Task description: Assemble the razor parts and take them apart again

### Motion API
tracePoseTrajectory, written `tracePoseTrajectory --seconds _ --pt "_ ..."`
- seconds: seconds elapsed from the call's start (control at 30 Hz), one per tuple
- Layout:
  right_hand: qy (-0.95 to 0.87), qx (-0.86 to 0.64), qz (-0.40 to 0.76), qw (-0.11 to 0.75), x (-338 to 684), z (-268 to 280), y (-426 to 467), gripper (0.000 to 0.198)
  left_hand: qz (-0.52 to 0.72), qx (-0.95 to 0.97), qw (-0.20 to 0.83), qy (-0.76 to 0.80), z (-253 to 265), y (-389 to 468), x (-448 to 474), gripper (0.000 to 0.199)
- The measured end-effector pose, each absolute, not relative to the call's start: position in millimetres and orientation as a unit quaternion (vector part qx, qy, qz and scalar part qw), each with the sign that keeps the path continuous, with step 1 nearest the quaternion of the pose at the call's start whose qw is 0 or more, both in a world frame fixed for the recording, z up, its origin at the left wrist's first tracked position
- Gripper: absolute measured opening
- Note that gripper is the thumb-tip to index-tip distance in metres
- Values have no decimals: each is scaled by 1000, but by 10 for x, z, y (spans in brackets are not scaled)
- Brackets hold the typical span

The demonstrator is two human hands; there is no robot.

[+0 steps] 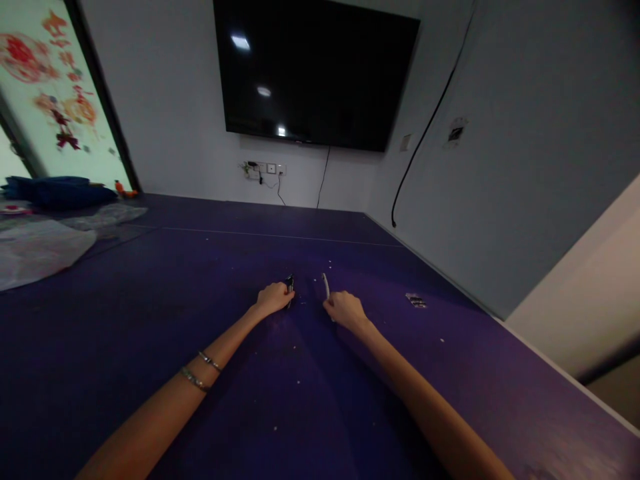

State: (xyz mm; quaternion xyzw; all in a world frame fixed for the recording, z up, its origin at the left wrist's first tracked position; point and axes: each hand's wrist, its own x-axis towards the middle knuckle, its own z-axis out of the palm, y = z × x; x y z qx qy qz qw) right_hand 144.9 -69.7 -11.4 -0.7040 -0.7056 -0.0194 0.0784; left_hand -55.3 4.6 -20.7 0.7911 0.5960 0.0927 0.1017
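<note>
My left hand (273, 298), two bracelets on its forearm, is closed around a small dark object with a shiny edge (291, 283), its kind too small to tell. To its right, my right hand (346, 309) grips a thin, slightly curved whitish stick-like piece (325, 284) that points up and away from me. A short gap separates the two hands, both low over the purple surface (210, 413). Small white bits (329, 268) lie scattered near them.
A small clear packet with dark contents (416, 301) lies to the right. At left are crumpled translucent plastic sheeting (45, 250) and dark blue cloth (60, 192). A black cable (425, 130) hangs along the right wall; a television (315, 70) is mounted ahead.
</note>
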Motion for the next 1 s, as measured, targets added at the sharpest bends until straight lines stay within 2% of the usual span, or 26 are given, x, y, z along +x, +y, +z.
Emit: tracePoseTrajectory --seconds 0.17,0.4,0.57,0.67,0.87,1.0 --pt "-708 -699 -1 100 971 -115 -521 38 101 791 96 596 -244 34 -558 39" --pt "-711 -697 13 90 804 -166 -481 36 104 784 93 605 -250 22 -545 37" --pt "-705 -701 -4 110 938 -118 -504 50 104 786 97 602 -257 43 -545 42" --pt "-711 -692 -5 123 1268 -30 -514 49 108 789 93 598 -265 57 -556 45" --pt "-732 -651 -3 200 2443 24 -579 31 112 793 74 595 -268 54 -569 46" --pt "-676 -702 -14 225 3273 -80 -718 41 109 792 72 597 -263 54 -570 44"
